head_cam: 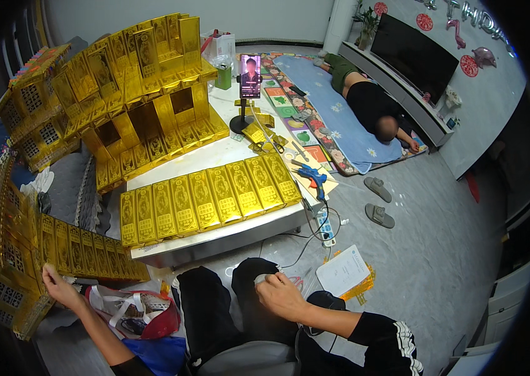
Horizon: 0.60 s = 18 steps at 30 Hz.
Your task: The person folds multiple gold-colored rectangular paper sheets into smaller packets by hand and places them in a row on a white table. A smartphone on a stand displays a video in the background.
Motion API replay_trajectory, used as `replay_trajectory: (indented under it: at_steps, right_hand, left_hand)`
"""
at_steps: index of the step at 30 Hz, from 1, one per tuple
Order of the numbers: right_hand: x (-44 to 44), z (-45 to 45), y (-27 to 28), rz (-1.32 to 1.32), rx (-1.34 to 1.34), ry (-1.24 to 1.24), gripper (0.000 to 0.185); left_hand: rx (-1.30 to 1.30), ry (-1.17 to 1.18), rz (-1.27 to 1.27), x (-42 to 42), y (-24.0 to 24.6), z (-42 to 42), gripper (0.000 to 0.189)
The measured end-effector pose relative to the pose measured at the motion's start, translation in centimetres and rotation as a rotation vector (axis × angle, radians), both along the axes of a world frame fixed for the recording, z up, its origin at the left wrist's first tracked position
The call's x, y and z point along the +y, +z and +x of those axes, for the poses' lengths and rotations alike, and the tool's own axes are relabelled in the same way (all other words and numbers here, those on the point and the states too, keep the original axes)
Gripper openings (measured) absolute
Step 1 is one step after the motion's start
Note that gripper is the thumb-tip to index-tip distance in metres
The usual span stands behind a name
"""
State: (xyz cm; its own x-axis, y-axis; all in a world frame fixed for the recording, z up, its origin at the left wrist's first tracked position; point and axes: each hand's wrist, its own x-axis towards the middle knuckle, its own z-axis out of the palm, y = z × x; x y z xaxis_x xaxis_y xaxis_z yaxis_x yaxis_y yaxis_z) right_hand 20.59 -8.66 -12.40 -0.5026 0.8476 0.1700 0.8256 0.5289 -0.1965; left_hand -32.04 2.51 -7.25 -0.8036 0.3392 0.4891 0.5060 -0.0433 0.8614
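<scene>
At the lower left, my left hand (58, 284) touches or nearly touches the edge of a gold-foil paper structure (16, 235) with lattice windows. My right hand (283, 296) is above my right knee, its fingers curled on a small pale object (262, 278) that I cannot identify. A row of printed gold-foil boxes (208, 195) lies side by side along the table's near edge. Behind it stands a larger tiered structure of gold-foil boxes (142, 61). At the table's right lie a blue hot-glue gun (312, 177) and scissors (268, 144).
A phone (250, 75) stands on a black holder. A power strip (326, 228) with cables, a white sheet (343, 271) and slippers (378, 215) are on the floor. A red-and-white bag (157, 315) sits by my left leg. A person (373, 101) lies on a mat beyond the table.
</scene>
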Motion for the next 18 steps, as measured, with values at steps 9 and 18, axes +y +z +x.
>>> replay_trajectory:
  at_steps: [9, 18]
  right_hand:
    - [0.4, -0.9, 11.2, 0.108, 0.431, -0.013, 0.036]
    - [-1.8, -2.1, 23.3, 0.925, 0.995, 0.201, 0.018]
  left_hand:
    - [-0.006, -0.044, 0.003, 0.1, -0.3, 0.3, 0.050]
    - [-0.077, -0.079, 0.021, 0.2, 0.1, 0.5, 0.049]
